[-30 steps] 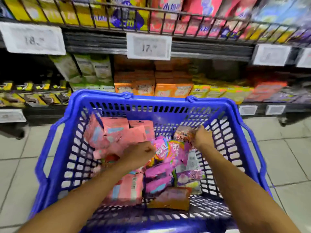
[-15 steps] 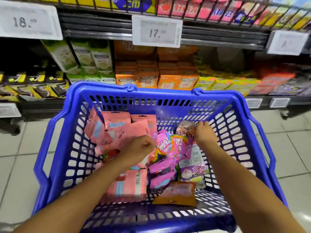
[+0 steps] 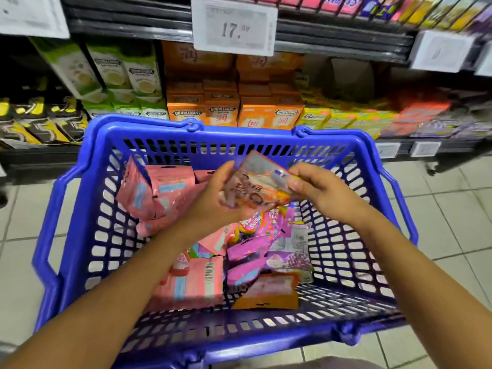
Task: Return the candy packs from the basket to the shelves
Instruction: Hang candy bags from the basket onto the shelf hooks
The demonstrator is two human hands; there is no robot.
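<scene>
We see one candy pack (image 3: 257,183), brownish with orange lettering, raised above the middle of the blue basket (image 3: 80,198) and clear of the packs below it. Both hands grasp it. The left hand (image 3: 215,201) cups its lower left edge, with the fingers curled under and behind the wrapper. The right hand (image 3: 316,189) pinches its upper right corner between thumb and fingers. The pack is tilted, its right corner higher than its left, and its print is blurred.

Below the hands, inside the basket, lie the remaining packs. We note pink pouches (image 3: 157,193) leaning against the left wall, a flat pink pouch with a barcode (image 3: 197,283) near the front, a bright Skittles bag (image 3: 262,222) in the middle, purple bags (image 3: 247,249) beside it, and an orange pack (image 3: 269,291) at the front right. Both forearms reach in over the near rim.

Beyond the basket stands the shelf (image 3: 332,46). Its lower level carries orange Doublemint boxes (image 3: 226,113) directly behind the far rim, green Doublemint boxes (image 3: 127,78) to the left, and yellow Ricola boxes (image 3: 316,118) to the right. A price tag (image 3: 234,27) reading 17 hangs on the shelf edge above. Pale floor tiles (image 3: 452,209) lie on either side.
</scene>
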